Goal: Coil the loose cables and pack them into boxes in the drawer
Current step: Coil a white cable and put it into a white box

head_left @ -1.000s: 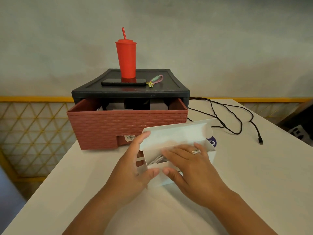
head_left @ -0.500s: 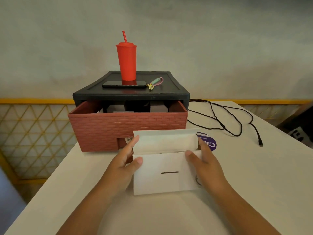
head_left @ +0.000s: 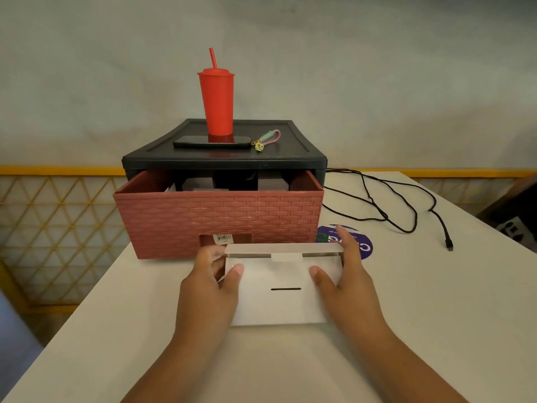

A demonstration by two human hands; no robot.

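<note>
A white cardboard box [head_left: 283,298] lies on the white table in front of the pulled-out brick-red drawer [head_left: 220,219]. Its lid is folded down, with the tab hanging just over the front face and a slot below it. My left hand [head_left: 213,282] grips the box's left end, thumb on the front face. My right hand [head_left: 345,279] grips the right end, thumb on the front and fingers over the lid's corner. What is inside the box is hidden. A loose black cable [head_left: 401,205] sprawls on the table to the right of the drawer.
The drawer sits in a black cabinet [head_left: 223,158] carrying a red tumbler [head_left: 216,103], a phone [head_left: 212,141] and a keychain [head_left: 266,139]. Dark boxes show inside the drawer. A purple round sticker [head_left: 363,248] lies behind my right hand. A yellow lattice railing runs along the left.
The box lid has come down from standing open to nearly flat over the box. My right hand left the box's inside and took its right end; the white cable is covered.
</note>
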